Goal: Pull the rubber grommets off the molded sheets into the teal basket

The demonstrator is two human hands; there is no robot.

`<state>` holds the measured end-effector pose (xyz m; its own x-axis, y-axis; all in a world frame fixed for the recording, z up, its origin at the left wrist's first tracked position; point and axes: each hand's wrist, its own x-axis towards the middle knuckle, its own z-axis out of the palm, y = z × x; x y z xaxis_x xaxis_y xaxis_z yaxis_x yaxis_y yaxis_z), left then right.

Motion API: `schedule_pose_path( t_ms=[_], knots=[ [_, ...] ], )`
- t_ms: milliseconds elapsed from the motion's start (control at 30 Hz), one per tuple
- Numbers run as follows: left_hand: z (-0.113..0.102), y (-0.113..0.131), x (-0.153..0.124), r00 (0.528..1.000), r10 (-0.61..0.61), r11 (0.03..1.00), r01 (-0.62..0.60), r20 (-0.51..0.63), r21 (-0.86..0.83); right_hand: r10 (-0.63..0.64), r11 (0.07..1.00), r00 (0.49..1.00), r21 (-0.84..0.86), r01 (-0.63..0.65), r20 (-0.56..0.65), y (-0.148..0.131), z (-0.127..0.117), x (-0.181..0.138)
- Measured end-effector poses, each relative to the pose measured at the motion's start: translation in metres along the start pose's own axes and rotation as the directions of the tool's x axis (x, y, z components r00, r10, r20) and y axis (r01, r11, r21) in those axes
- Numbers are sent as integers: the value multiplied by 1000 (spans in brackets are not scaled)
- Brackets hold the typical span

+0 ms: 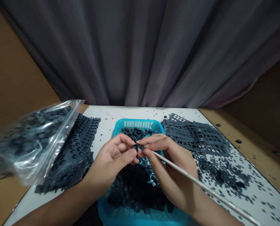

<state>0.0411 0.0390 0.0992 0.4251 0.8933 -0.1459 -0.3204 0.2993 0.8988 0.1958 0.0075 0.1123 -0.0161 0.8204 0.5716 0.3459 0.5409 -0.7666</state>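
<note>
Left hand [109, 160] and right hand [174, 168] fingers pinch one rubber piece [135, 147].

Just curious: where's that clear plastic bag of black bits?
Head view: the bag lies far left, overlapping the stacked black sheets, left of the blue basket.

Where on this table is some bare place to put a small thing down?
Bare white table shows between the stacked rubber sheets and the blue basket, and along the far edge by the curtain, with few specks. Right of the basket, punched sheets and loose bits crowd it.
</note>
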Motion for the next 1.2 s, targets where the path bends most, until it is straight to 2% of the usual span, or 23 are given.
schedule_pose_path(
  t_ms=[233,400,567,767,1000,1200],
  knots=[
    [3,1,1,999,-13,1000,13,-34,1,17,998,1000,-54,-16,22,3,0,-1],
    [5,3,1,996,-60,998,59,-64,-16,18,995,1000,-101,-19,-6,5,-3,2],
    [4,4,1,997,-51,998,49,-55,-33,107,994,993,-2,-108,-43,0,-6,3],
    [3,2,0,998,-23,1000,23,-52,-4,222,953,974,198,-228,53,-2,-8,2],
    [7,5,0,996,-47,999,46,-77,-26,232,938,969,243,-246,86,-3,-6,0],
    [5,3,0,997,-46,999,45,-69,-19,188,959,982,210,-191,35,-5,-1,-2]
  ],
)
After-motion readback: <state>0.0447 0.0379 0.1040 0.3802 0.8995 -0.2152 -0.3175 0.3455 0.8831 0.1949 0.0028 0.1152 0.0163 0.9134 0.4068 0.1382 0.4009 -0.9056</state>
